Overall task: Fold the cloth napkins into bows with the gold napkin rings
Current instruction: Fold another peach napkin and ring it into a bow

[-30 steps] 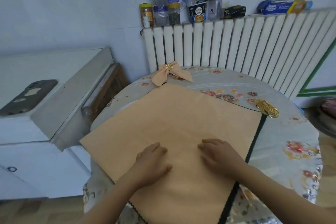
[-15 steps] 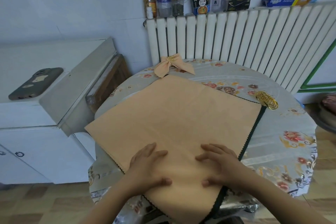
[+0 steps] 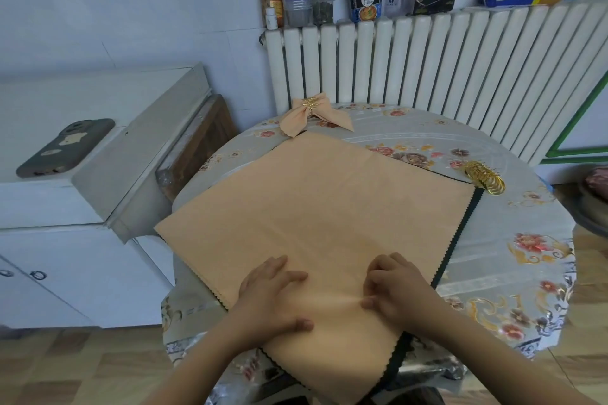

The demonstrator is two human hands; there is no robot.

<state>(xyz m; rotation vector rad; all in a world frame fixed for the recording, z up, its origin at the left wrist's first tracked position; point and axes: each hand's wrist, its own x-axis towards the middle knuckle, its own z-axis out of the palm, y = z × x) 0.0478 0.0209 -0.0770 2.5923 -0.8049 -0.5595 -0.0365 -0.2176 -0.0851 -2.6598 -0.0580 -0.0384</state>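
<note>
The peach cloth napkin (image 3: 316, 220) is lying flat as a diamond on the round table (image 3: 513, 260), its near corner overhanging toward the person, long diagonal running away. The left hand (image 3: 269, 293) is pressing it with spread fingers; the right hand (image 3: 394, 286) is pinching a ridge. Tugging unevenly risks a crooked fold or sliding the napkin off.

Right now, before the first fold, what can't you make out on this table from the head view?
- How many dark napkins lie under the peach napkin: only an edge shows.
- The peach napkin's near corner: cut off by the bottom edge.
- The count of gold napkin rings: stacked, too small.
- Whether the left hand and right hand pinch or only press the cloth: fingertips blurred.
</note>
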